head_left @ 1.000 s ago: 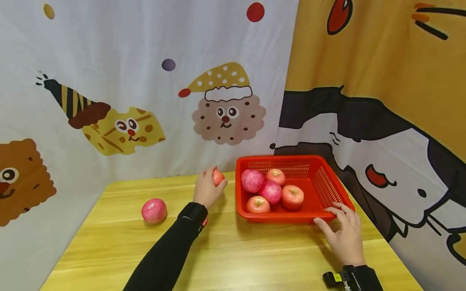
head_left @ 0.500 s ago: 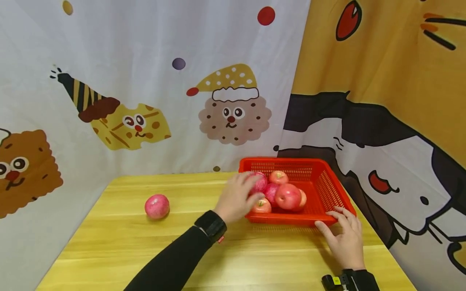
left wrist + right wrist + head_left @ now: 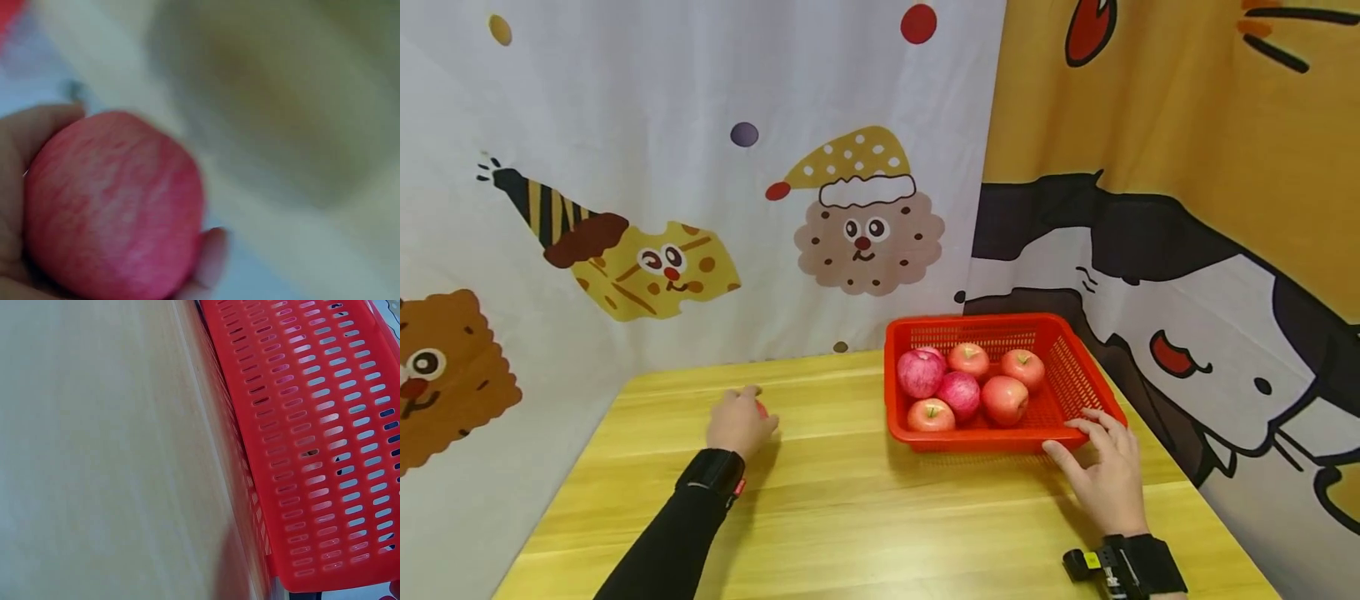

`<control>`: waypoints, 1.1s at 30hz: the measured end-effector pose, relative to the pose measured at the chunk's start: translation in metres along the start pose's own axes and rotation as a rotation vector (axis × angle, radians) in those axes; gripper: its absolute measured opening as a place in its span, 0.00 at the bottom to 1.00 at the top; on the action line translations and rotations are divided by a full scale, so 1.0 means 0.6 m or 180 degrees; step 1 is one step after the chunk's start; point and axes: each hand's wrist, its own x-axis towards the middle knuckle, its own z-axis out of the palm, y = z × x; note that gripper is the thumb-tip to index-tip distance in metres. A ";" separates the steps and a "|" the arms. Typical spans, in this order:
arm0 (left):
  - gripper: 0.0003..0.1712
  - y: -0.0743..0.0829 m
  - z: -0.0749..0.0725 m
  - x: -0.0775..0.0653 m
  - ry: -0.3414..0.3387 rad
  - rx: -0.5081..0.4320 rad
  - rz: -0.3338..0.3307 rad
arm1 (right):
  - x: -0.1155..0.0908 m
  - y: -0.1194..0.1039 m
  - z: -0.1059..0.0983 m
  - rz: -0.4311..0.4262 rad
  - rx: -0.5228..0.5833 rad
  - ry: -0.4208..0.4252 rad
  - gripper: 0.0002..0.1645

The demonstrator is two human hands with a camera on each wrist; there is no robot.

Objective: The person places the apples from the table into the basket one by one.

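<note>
My left hand (image 3: 741, 425), far left over the table, grips a red apple (image 3: 115, 206). In the head view only a sliver of that apple shows past the fingers; the left wrist view shows its streaked skin between thumb and fingers. The red plastic basket (image 3: 973, 444) stands at the right and holds several apples, some deep pink and striped, others paler, such as one pale apple (image 3: 1022, 368) toward the back. At the basket's front right corner, my right hand (image 3: 1108, 475) holds the rim, thumb against the front and fingers over the edge.
Beneath everything is a yellow wood-grain table (image 3: 850, 517). A white cartoon-printed curtain (image 3: 685, 167) hangs right behind it, and an orange cat-print curtain (image 3: 1150, 125) runs along the right side. The slotted basket wall (image 3: 312, 444) fills the right of the right wrist view.
My left hand let an apple go into the basket, then swung left and took hold of the apple that lay on the table. The right hand stays at the basket corner.
</note>
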 end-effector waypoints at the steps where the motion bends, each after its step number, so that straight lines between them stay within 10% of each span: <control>1: 0.34 0.025 -0.004 -0.002 0.0153 -0.0077 0.0168 | 0.000 -0.001 0.003 0.0002 0.0014 -0.0002 0.27; 5: 0.37 0.150 -0.017 -0.009 0.0530 -0.0321 0.0986 | 0.001 -0.004 0.016 0.0020 0.0038 0.0011 0.28; 11: 0.40 0.301 0.003 -0.033 0.0475 -0.0173 0.1731 | 0.005 -0.008 0.033 -0.0025 0.0085 -0.0064 0.28; 16: 0.44 0.382 0.062 -0.044 0.0288 0.0190 0.2228 | 0.007 -0.006 0.030 0.0055 0.0093 -0.0119 0.28; 20: 0.49 0.396 0.096 -0.059 -0.0095 0.0329 0.2551 | 0.002 -0.006 0.030 0.0073 0.0087 -0.0123 0.28; 25: 0.43 0.311 0.066 -0.079 -0.0236 -0.0176 0.2507 | -0.002 -0.007 0.024 0.0147 0.0067 -0.0172 0.28; 33: 0.45 -0.070 -0.048 -0.068 0.0388 -0.0214 0.1258 | 0.036 0.012 -0.071 0.0392 -0.0844 -0.0555 0.47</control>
